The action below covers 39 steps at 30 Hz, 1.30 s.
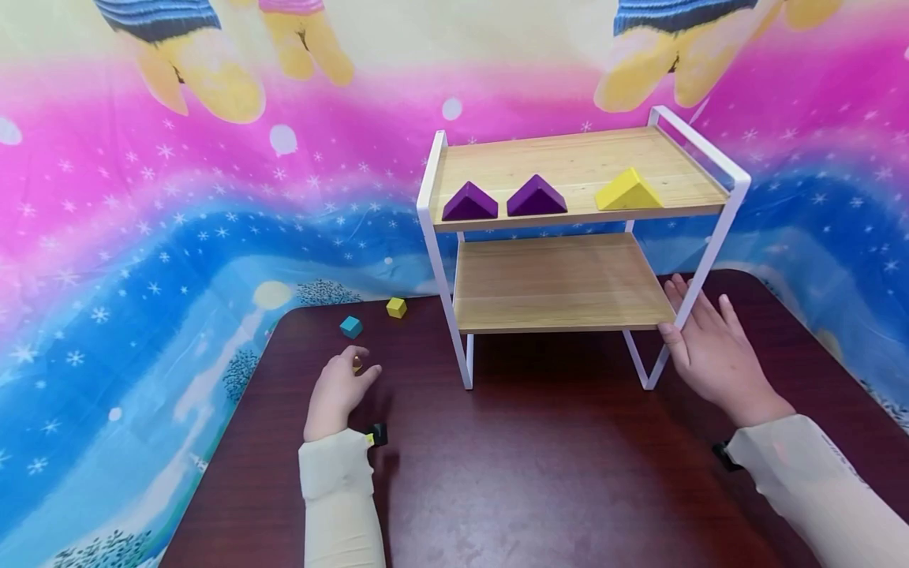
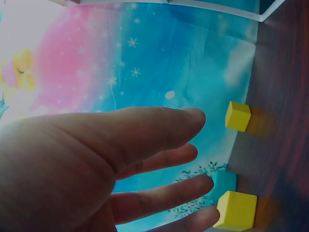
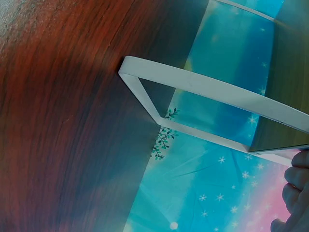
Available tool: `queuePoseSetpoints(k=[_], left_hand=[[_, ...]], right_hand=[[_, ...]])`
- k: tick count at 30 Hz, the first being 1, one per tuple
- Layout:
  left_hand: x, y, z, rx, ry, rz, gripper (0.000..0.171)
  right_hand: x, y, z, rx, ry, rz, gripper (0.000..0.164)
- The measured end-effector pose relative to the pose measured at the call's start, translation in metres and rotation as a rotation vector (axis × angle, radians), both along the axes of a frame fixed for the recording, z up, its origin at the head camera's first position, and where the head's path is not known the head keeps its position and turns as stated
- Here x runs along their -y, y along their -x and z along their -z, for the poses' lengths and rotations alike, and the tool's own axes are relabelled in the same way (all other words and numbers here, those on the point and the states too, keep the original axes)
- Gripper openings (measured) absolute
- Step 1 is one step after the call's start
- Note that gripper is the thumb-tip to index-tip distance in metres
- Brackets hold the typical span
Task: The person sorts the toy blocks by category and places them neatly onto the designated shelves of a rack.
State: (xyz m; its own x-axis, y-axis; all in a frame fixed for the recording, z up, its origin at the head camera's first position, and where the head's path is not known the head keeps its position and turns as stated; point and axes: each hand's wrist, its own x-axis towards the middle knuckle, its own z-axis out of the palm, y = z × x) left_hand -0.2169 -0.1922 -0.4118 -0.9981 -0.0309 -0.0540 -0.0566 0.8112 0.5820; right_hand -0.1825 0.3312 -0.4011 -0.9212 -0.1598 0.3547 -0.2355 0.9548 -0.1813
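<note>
Shelf (image 1: pixel 568 170): 2 purple prisms (image 1: pixel 470 203), 1 yellow; left grip (image 1: pixel 341 390) open near 3 cubes (image 1: pixel 395 308); right grip (image 1: pixel 710 355) flat.

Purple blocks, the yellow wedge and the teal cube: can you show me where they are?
purple blocks (image 1: pixel 470 203), head view, front face of the left one on the top shelf
yellow wedge (image 1: pixel 628 190), head view, its sloped face
teal cube (image 1: pixel 351 326), head view, its top

A purple prism (image 1: pixel 469 203); second purple prism (image 1: pixel 536 196) at its 3 o'clock; yellow prism (image 1: pixel 628 191) farther that way. On the table (image 1: pixel 540 473), a teal cube (image 1: pixel 351 326); yellow cube (image 1: pixel 396 308) at its 1 o'clock.
</note>
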Motion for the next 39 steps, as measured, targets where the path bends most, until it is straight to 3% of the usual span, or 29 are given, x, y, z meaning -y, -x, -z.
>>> queuePoseSetpoints(k=[11,39], left_hand=[[0.012,0.003,0.01,0.063,0.001,-0.028,0.049],[0.028,-0.008,0.014,0.195,-0.02,-0.094,0.041]], right_hand=[[0.0,-0.002,0.0,0.011,-0.008,0.005,0.068],[0.0,0.001,0.004,-0.002,0.026,-0.012,0.066]])
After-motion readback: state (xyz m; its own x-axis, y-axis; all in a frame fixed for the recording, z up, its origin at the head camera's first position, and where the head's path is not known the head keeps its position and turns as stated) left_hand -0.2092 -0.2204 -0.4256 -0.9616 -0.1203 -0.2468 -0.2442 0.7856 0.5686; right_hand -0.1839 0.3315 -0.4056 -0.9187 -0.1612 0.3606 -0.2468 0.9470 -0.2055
